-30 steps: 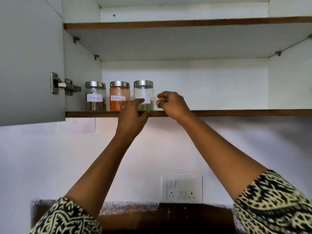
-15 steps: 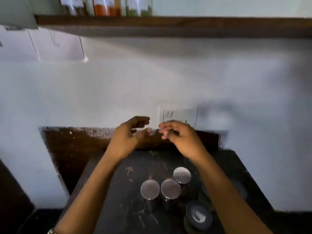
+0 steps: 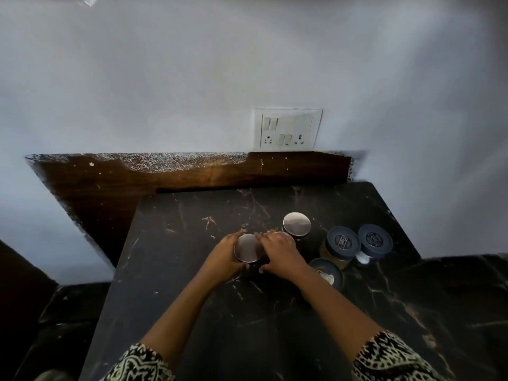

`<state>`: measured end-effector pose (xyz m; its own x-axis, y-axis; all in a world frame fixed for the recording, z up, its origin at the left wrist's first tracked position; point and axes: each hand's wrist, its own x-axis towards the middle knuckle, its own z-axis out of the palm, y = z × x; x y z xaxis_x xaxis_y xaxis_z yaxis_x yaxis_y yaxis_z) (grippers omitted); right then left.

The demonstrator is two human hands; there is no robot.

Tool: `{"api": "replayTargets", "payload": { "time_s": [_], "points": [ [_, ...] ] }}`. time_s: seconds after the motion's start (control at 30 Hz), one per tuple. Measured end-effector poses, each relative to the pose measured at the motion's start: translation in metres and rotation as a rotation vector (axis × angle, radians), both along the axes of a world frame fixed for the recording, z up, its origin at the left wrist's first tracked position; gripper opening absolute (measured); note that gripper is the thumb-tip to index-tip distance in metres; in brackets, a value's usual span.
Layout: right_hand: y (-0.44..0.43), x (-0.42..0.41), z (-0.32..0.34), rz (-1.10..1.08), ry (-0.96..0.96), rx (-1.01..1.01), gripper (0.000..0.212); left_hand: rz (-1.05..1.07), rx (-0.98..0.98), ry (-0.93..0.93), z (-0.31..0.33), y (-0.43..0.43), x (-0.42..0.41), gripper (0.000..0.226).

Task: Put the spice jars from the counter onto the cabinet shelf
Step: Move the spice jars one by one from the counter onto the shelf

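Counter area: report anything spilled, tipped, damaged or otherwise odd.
Nothing spilled or tipped: the silver-lidded jars and dark-lidded jars stand upright, lids on. Only the wooden backsplash looks off: its top edge is flecked white, like stray paint or scraping. Pale streaks on the counter look like stone veining.

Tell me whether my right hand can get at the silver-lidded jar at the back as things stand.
Probably yes. The back jar stands just beyond the right hand, its lid uncovered, with nothing between them. The dark-lidded jars sit off to its right, out of the way.
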<state>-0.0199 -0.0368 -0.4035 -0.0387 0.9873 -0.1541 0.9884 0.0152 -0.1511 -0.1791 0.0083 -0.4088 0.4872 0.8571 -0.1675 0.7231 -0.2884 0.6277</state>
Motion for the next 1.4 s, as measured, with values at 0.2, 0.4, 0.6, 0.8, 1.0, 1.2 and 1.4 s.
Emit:
{"api": "replayTargets", "payload": {
  "time_s": [0.2,0.4,0.6,0.8,1.0,1.2,1.4],
  "points": [
    [0.014,-0.005,-0.018,-0.004,-0.076,-0.034,0.087,-0.081,-0.002,0.117,-0.020,0.019,0.007,0.105],
    [0.012,-0.004,-0.011,-0.023,-0.054,0.083,0.074,-0.089,0.085,0.043,-0.017,0.018,0.001,0.102],
    [-0.001,0.003,0.055,-0.051,0.335,0.117,0.077,-0.192,0.146,-0.050,0.050,0.023,-0.015,0.099],
    [-0.021,0.023,0.157,-0.098,0.746,0.254,0.077,-0.234,0.162,-0.360,0.154,0.021,-0.015,0.097],
    [-0.041,0.035,0.252,-0.036,0.878,0.504,0.049,-0.224,0.309,-0.569,0.256,0.009,-0.003,0.088],
    [-0.058,0.042,0.321,0.021,0.960,0.726,0.043,-0.247,0.353,-0.790,0.335,-0.004,0.018,0.074],
    [-0.071,0.052,0.360,0.085,1.033,0.842,0.054,-0.302,0.297,-0.946,0.385,-0.018,0.039,0.045]
  ]
}}
